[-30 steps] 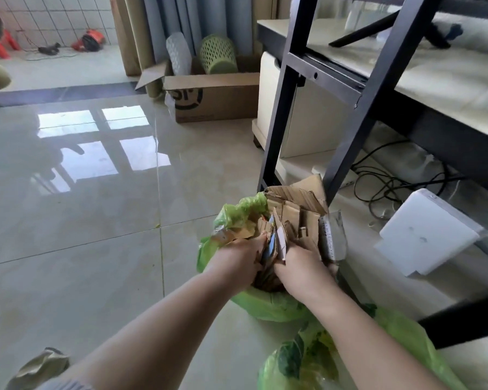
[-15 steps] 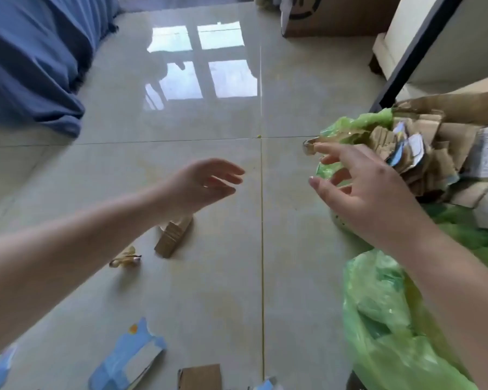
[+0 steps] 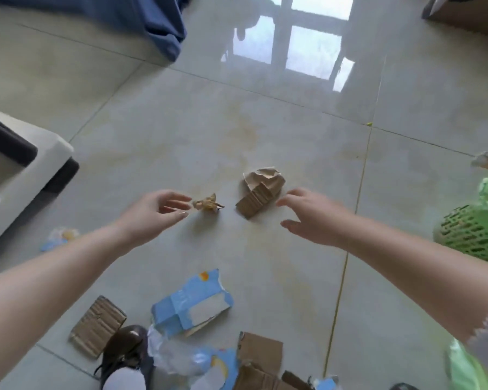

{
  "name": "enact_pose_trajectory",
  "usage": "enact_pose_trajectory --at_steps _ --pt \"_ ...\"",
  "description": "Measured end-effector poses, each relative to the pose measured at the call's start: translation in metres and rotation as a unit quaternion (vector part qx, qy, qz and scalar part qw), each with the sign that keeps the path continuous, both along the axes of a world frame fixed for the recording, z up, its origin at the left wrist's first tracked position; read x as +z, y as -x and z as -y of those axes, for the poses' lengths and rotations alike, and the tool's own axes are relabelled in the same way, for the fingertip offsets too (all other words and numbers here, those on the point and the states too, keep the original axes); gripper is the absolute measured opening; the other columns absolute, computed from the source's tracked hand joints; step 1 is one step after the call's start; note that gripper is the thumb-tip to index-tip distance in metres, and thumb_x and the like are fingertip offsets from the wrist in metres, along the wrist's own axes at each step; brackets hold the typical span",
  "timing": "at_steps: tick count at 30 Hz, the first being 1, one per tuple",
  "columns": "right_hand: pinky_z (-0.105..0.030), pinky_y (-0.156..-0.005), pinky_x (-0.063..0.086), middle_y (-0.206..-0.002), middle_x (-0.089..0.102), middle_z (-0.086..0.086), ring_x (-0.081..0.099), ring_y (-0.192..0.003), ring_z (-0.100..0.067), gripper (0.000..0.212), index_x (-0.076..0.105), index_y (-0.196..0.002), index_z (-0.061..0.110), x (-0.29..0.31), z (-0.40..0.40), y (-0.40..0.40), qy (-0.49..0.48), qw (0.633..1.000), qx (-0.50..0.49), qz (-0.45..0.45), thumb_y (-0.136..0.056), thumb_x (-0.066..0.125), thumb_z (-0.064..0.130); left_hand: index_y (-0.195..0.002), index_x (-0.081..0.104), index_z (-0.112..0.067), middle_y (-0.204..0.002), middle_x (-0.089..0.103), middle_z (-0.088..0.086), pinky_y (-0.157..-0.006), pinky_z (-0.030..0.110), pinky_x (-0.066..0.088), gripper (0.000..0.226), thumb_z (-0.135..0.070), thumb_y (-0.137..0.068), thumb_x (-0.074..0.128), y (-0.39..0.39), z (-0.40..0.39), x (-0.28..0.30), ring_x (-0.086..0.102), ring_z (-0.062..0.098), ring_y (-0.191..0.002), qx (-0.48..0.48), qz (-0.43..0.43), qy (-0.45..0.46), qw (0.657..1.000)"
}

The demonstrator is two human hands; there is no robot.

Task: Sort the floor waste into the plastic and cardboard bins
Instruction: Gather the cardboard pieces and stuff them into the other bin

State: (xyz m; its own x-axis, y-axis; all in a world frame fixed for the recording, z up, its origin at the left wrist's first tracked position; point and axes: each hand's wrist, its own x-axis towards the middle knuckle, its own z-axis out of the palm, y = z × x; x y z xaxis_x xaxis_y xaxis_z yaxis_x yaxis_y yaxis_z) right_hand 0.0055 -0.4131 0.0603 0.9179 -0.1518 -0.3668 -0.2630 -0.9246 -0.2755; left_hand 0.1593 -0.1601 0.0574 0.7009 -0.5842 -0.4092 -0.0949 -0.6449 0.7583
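Note:
A crumpled brown cardboard piece lies on the tiled floor mid-frame. Just left of it sits a small crumpled yellowish wrapper. My left hand hovers open, fingertips nearly touching the wrapper. My right hand is open with fingers spread, just right of the cardboard piece and not touching it. A green mesh bin lined with a green bag stands at the right edge. Nearer me lie a blue-and-white plastic package, a corrugated cardboard flap and a flat cardboard piece.
A blue cloth hangs down at the top left. A white and dark piece of furniture stands at the left. My dark shoe is at the bottom. More torn blue packaging lies at the left, a green bag at bottom right.
My view swung from the cardboard-stuffed bin down to the floor. Both hands left the bin and now reach open over the wrapper and crumpled cardboard piece.

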Motion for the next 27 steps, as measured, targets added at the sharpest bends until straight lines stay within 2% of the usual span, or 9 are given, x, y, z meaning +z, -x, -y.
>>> enact_pose_trajectory --at_steps 4,6,10,12,14,17,19,23,27 --pt "-0.04 -0.095 0.044 -0.137 0.044 -0.004 0.043 -0.125 -0.027 0.042 0.048 -0.128 0.019 -0.041 0.001 -0.054 0.068 0.995 0.061 -0.046 -0.087 0.053 0.025 -0.103 0.062 -0.017 -0.103 0.069 0.008 -0.088 0.029 0.05 0.023 -0.004 -0.084 0.063 -0.015 -0.013 -0.048 0.064 0.019 -0.095 -0.009 -0.014 -0.026 1.0" --pt "-0.042 -0.098 0.042 -0.143 0.038 -0.006 0.037 -0.13 -0.029 0.045 0.046 -0.131 0.018 -0.061 0.005 -0.076 0.094 0.992 0.066 -0.059 -0.086 0.049 0.017 -0.102 0.063 -0.016 -0.102 0.069 0.009 -0.092 0.033 0.049 0.022 -0.003 -0.084 0.062 -0.019 -0.011 -0.066 0.064 0.019 -0.094 -0.027 -0.023 -0.042 0.998" --pt "-0.042 -0.113 0.021 -0.157 0.013 -0.007 0.012 -0.144 -0.025 0.058 0.027 -0.143 0.019 -0.096 0.02 -0.107 0.12 0.988 0.07 -0.062 -0.089 0.047 0.017 -0.106 0.063 -0.018 -0.106 0.068 0.004 -0.084 0.022 0.046 0.024 -0.009 -0.084 0.063 -0.03 0.004 -0.087 0.061 0.01 -0.089 -0.094 0.001 -0.085 0.992" --pt "-0.046 -0.115 0.014 -0.158 0.01 -0.007 0.008 -0.145 -0.024 0.073 0.015 -0.147 0.02 -0.107 0.028 -0.12 0.127 0.985 0.08 -0.086 -0.087 0.056 0.023 -0.115 0.059 -0.021 -0.115 0.062 0.001 -0.084 0.02 0.042 0.035 -0.02 -0.081 0.068 -0.027 0.01 -0.095 0.058 0.011 -0.098 -0.166 0.027 -0.127 0.978" --pt "-0.05 -0.115 0.013 -0.154 0.019 -0.01 0.016 -0.143 -0.027 0.089 0.01 -0.148 0.021 -0.112 0.035 -0.13 0.124 0.984 0.069 -0.109 -0.08 0.066 0.033 -0.13 0.044 -0.026 -0.126 0.048 -0.001 -0.095 0.025 0.038 0.063 -0.039 -0.075 0.072 -0.013 0.011 -0.105 0.047 0.015 -0.114 -0.239 0.051 -0.176 0.953" --pt "-0.05 -0.108 0.025 -0.138 0.038 -0.017 0.038 -0.127 -0.036 0.101 0.015 -0.146 0.021 -0.116 0.036 -0.137 0.126 0.984 0.045 -0.114 -0.068 0.075 0.044 -0.142 0.019 -0.028 -0.133 0.03 0.001 -0.106 0.036 0.031 0.101 -0.061 -0.062 0.071 0.024 0.001 -0.118 0.03 0.022 -0.125 -0.309 0.076 -0.236 0.918" --pt "-0.046 -0.097 0.037 -0.129 0.04 -0.018 0.044 -0.117 -0.039 0.101 0.023 -0.142 0.02 -0.115 0.037 -0.136 0.114 0.986 0.015 -0.119 -0.062 0.079 0.046 -0.145 0.008 -0.029 -0.134 0.026 0.002 -0.106 0.037 0.031 0.111 -0.065 -0.059 0.069 0.041 -0.009 -0.123 0.029 0.024 -0.126 -0.337 0.109 -0.264 0.897" --pt "-0.046 -0.085 0.045 -0.118 0.045 -0.015 0.046 -0.109 -0.036 0.095 0.033 -0.131 0.016 -0.112 0.037 -0.126 0.101 0.989 -0.05 -0.101 -0.057 0.081 0.049 -0.145 0.005 -0.028 -0.131 0.029 0.003 -0.101 0.036 0.037 0.109 -0.059 -0.064 0.07 0.048 -0.018 -0.128 0.035 0.024 -0.121 -0.332 0.146 -0.28 0.889" --pt "-0.037 -0.066 0.041 -0.098 0.052 -0.01 0.048 -0.084 -0.031 0.08 0.035 -0.12 0.014 -0.112 0.027 -0.111 0.064 0.988 -0.093 -0.101 -0.061 0.08 0.044 -0.136 0.019 -0.027 -0.129 0.037 0.004 -0.09 0.037 0.042 0.086 -0.044 -0.07 0.072 0.056 -0.024 -0.128 0.047 0.028 -0.111 -0.293 0.077 -0.267 0.915"
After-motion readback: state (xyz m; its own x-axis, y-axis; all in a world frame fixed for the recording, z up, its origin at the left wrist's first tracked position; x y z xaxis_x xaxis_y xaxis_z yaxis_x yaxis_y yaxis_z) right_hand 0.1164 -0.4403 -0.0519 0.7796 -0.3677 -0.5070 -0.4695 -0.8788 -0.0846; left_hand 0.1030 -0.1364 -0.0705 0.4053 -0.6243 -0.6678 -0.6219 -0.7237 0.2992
